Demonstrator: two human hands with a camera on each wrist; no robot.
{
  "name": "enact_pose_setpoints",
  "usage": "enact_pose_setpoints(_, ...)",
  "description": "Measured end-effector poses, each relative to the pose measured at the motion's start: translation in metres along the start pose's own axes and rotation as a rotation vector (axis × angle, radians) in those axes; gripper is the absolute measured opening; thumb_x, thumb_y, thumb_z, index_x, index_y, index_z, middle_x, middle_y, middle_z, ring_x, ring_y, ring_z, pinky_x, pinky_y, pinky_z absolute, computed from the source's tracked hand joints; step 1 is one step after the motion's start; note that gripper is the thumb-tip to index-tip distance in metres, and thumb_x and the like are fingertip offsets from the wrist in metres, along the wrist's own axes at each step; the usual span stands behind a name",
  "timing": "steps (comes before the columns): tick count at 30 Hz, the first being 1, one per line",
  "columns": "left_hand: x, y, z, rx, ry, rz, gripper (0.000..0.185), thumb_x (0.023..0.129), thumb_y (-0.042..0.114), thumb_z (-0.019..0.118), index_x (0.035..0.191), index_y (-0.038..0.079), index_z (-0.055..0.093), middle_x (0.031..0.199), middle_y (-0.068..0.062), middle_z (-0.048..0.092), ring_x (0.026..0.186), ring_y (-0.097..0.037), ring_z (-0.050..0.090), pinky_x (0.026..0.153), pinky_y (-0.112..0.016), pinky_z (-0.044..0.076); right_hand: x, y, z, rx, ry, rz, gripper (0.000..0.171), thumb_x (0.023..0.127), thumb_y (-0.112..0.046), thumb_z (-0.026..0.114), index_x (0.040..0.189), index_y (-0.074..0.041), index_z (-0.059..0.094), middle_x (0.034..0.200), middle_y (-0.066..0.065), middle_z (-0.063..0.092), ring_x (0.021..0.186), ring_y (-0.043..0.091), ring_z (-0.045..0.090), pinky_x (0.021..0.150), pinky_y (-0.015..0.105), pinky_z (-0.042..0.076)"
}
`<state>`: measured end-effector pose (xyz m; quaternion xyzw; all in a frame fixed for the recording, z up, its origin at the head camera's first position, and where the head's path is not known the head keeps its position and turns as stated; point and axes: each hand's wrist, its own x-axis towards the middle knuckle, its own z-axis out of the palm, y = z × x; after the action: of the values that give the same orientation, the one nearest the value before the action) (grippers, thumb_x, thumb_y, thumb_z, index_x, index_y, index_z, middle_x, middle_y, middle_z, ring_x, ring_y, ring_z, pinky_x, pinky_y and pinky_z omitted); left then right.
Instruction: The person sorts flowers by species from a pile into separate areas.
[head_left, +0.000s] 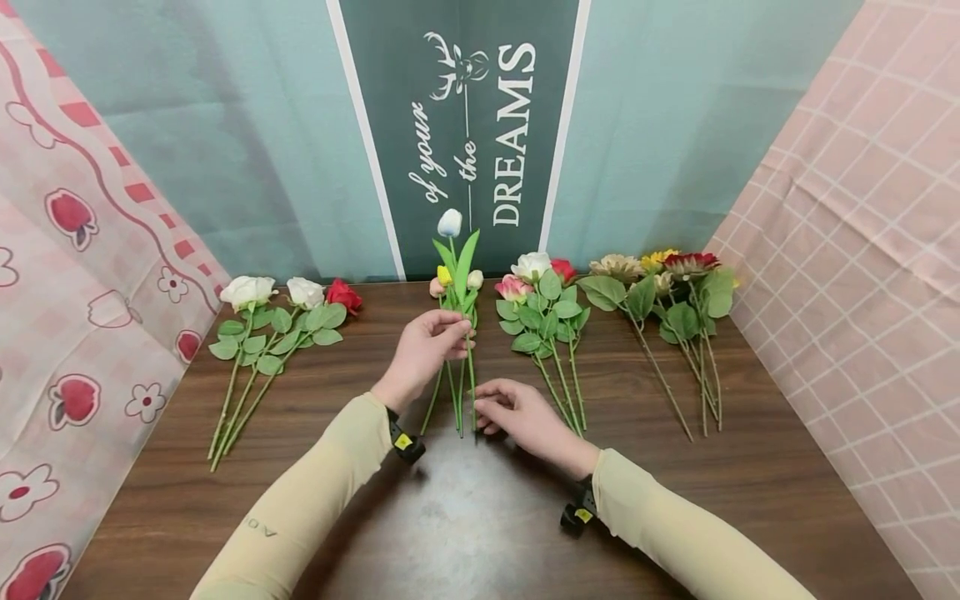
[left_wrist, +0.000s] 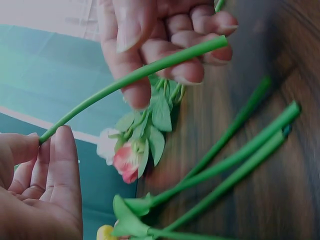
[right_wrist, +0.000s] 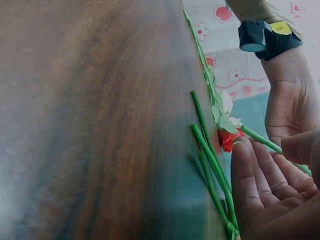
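In the head view my left hand pinches the green stem of a white tulip with a bluish tint, raised upright over other tulips. The left wrist view shows thumb and fingertips on this stem, its lower end free. My right hand is beside that lower end, fingers loosely bent and thumb apart from them; the stem crosses before its fingers. Below lie a yellow tulip, a pink tulip and a pale tulip, their stems on the table.
White roses and a red rose lie on the left of the brown table. Right of the tulips is a bunch with a pink rose. Farther right lie beige, yellow and dark red flowers. Curtains stand behind.
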<state>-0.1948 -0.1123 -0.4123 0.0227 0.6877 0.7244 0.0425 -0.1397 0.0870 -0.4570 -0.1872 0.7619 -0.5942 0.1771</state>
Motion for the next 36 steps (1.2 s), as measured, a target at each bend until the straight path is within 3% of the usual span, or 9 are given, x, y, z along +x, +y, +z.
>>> enact_pose_setpoints(8,-0.001,-0.008,0.008,-0.056,-0.057,0.004,0.033,0.103,0.015,0.064,0.129,-0.004,0.064,0.115,-0.021,0.071,0.098,-0.023,0.071,0.082,-0.034,0.061,-0.001,0.005,-0.001,0.121,0.036,-0.007,0.026,0.101,-0.008,0.064,0.117,0.012,0.064,0.097,0.021,0.074,0.083,0.027,0.073,0.073,0.037,0.062)
enact_pose_setpoints(15,-0.004,-0.009,0.009,-0.042,-0.035,-0.024,0.025,0.099,0.011,0.069,0.120,-0.004,0.069,0.103,-0.013,0.072,0.083,-0.018,0.068,0.079,-0.034,0.062,0.001,0.010,0.002,0.066,0.103,-0.007,0.016,0.095,-0.005,0.070,0.105,0.008,0.067,0.090,0.018,0.073,0.074,0.026,0.071,0.067,0.037,0.062)
enact_pose_setpoints(22,-0.004,-0.009,0.004,0.009,-0.019,-0.065,0.021,0.097,0.011,0.072,0.113,-0.003,0.069,0.104,-0.023,0.069,0.079,-0.016,0.067,0.075,-0.034,0.062,0.001,0.010,0.005,-0.020,0.095,-0.008,0.015,0.095,-0.010,0.072,0.104,0.002,0.070,0.086,0.011,0.073,0.068,0.021,0.069,0.061,0.036,0.060)
enact_pose_setpoints(28,0.003,-0.017,-0.022,0.066,0.036,-0.107,0.026,0.098,0.011,0.071,0.118,-0.006,0.068,0.110,-0.024,0.069,0.081,-0.019,0.069,0.076,-0.033,0.062,-0.001,0.008,0.000,-0.049,0.100,-0.021,0.019,0.101,-0.015,0.065,0.109,0.002,0.070,0.088,0.011,0.072,0.075,0.024,0.071,0.065,0.035,0.061)
enact_pose_setpoints(32,0.010,-0.029,-0.047,0.081,0.094,-0.194,0.030,0.099,0.010,0.069,0.123,-0.008,0.066,0.115,-0.024,0.068,0.085,-0.021,0.070,0.077,-0.033,0.062,-0.001,0.008,-0.006,-0.051,0.114,-0.030,0.022,0.102,-0.014,0.063,0.113,0.005,0.069,0.093,0.014,0.072,0.079,0.026,0.071,0.069,0.035,0.061)
enact_pose_setpoints(36,0.013,-0.039,-0.060,0.092,0.118,-0.284,0.031,0.100,0.008,0.066,0.125,-0.009,0.063,0.113,-0.022,0.069,0.084,-0.019,0.070,0.078,-0.033,0.062,-0.001,0.011,-0.008,-0.057,0.100,-0.019,0.023,0.103,-0.015,0.062,0.114,0.004,0.069,0.096,0.014,0.072,0.082,0.025,0.071,0.071,0.035,0.061)
